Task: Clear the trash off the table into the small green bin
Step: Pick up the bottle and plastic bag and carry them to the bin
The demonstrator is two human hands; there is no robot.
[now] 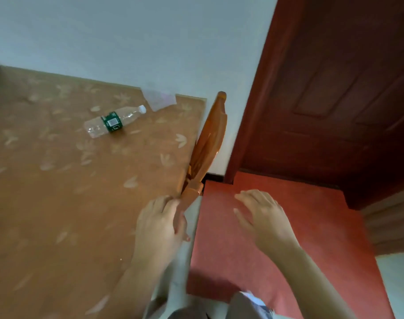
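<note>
An empty clear plastic bottle [114,122] with a green label lies on its side on the brown leaf-patterned table [58,192], toward the far right. A crumpled clear wrapper [159,100] lies at the table's far edge by the wall. My left hand [162,219] is at the table's right edge, its fingers curled around the near end of an orange chair back [211,139]. My right hand [263,217] hovers over the red floor mat with fingers spread and nothing in it. No green bin is in view.
The orange chair stands tight against the table's right edge, close to the white wall [150,42]. A dark red door [334,88] is at the right, with a red mat [288,249] on the floor in front of it.
</note>
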